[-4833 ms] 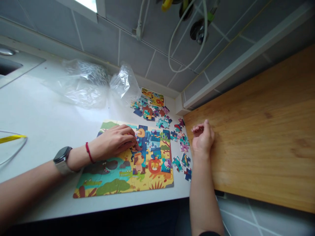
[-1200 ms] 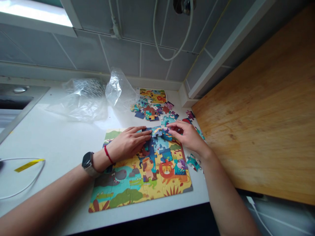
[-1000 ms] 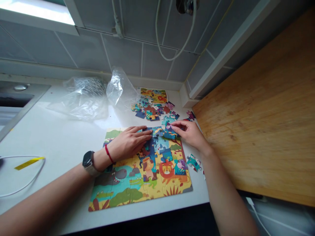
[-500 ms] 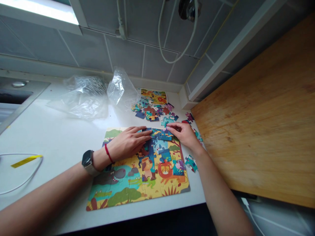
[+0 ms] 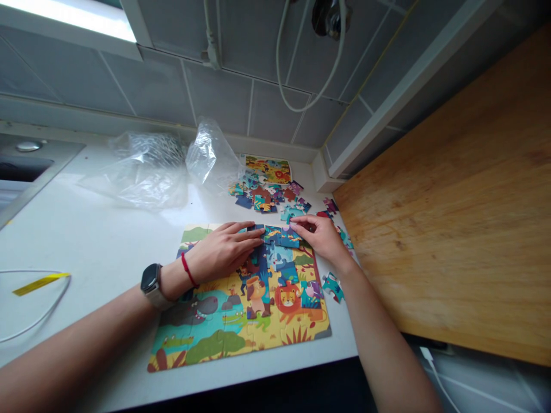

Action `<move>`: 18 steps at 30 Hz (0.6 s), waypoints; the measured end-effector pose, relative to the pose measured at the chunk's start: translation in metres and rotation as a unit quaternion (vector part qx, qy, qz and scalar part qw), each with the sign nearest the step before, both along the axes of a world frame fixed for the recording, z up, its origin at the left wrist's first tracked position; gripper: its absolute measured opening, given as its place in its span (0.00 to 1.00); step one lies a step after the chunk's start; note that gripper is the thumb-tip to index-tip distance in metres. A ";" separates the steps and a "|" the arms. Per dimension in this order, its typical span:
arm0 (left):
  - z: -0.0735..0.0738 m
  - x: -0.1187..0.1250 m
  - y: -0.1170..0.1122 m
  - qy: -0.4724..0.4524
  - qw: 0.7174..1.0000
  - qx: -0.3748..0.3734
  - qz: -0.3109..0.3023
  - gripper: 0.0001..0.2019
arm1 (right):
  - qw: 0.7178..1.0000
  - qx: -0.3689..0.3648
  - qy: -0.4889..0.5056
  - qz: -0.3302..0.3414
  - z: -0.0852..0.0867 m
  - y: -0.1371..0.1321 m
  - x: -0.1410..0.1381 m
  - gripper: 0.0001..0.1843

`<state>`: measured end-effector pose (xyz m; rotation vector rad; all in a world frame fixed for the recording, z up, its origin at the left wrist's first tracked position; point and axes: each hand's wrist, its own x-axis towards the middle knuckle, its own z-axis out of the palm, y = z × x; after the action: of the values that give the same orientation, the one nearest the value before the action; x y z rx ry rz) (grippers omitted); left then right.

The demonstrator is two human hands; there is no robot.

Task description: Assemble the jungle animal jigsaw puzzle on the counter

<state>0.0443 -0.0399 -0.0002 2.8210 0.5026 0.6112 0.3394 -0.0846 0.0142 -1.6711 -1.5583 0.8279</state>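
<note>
Pinching with the fingers of the right hand (image 5: 322, 235) the upper edge of a blue piece (image 5: 290, 238): thin, flat, glossy, irregularly cut. Resting the left hand (image 5: 224, 249), palm down, fingers straight, on the animal puzzle (image 5: 235, 330). Keeping the piece directly below the right fingertips, atop the puzzle, right of the left fingertips. Coloured mainly blue, with orange-yellow marks.

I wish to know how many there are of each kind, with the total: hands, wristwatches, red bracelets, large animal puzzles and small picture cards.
Hands: 2, the left hand and the right hand
Wristwatch: 1
Red bracelet: 1
Large animal puzzle: 1
Small picture card: 1
Total: 6
</note>
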 end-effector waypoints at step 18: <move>-0.002 0.000 -0.001 0.003 1.000 -0.003 0.002 0.16 | 0.979 -0.060 0.184 -0.058 0.009 0.001 0.013 0.29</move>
<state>0.0443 -0.0406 -0.0023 2.8189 0.5107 0.6004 0.3527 -0.0840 0.0231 -1.5667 -1.1677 1.1149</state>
